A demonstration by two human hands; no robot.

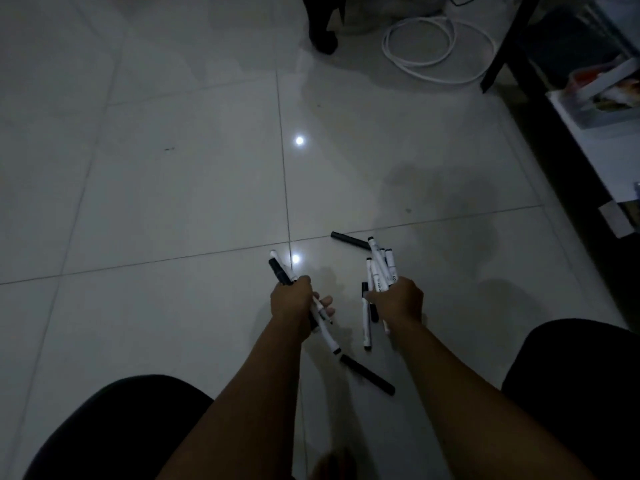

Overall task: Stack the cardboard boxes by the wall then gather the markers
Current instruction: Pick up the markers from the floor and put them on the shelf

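I see a dim room with a glossy floor (173, 168) of large pale tiles, two bright spots of light reflected on it. A coiled white cable (420, 41) lies far ahead, beside a dark furniture leg (502, 46).

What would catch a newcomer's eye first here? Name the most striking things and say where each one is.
First, the two hands low in the middle: the left hand grips a bundle of markers, and the right hand holds a fan of white markers. Loose black markers lie on the tiled floor, one between the forearms, another just beyond the right hand. A coiled white cable lies at the top right.
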